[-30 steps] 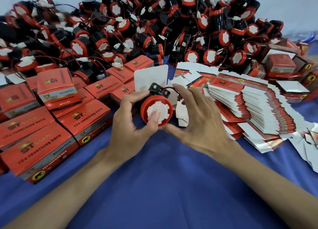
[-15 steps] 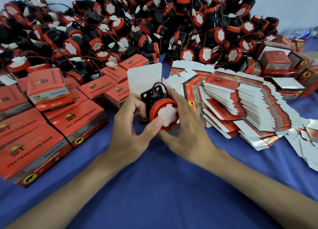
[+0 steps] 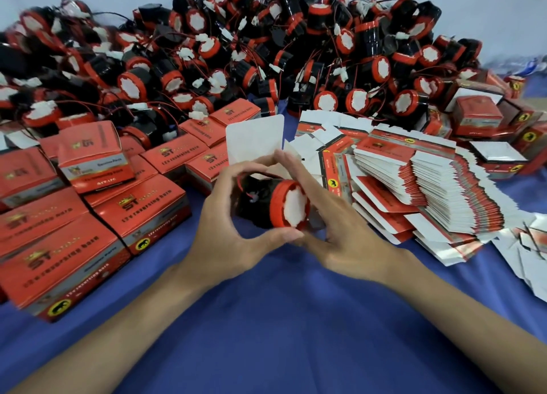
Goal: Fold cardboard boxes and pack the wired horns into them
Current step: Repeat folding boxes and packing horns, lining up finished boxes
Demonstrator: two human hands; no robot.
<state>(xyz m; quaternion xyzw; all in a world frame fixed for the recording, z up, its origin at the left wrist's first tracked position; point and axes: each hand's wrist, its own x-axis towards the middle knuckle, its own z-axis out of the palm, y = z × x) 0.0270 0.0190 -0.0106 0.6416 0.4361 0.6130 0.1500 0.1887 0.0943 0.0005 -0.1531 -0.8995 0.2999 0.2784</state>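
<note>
Hands cradling one wired horn (image 3: 284,205) just above the blue cloth (image 3: 281,319).
Round its black body the left hand (image 3: 225,245) curls, index finger arched over the top and thumb tucked under the red rim. The right hand (image 3: 346,240) lays nearly straight fingers along the far side, and the two index tips meet above it. A white box flap (image 3: 254,139) stands just behind those fingertips. Left of the left knuckles lie folded boxes (image 3: 142,204), and flat box blanks (image 3: 429,186) fan out right of the right fingers. Beyond the fingertips lies a heap of loose horns (image 3: 266,53).
</note>
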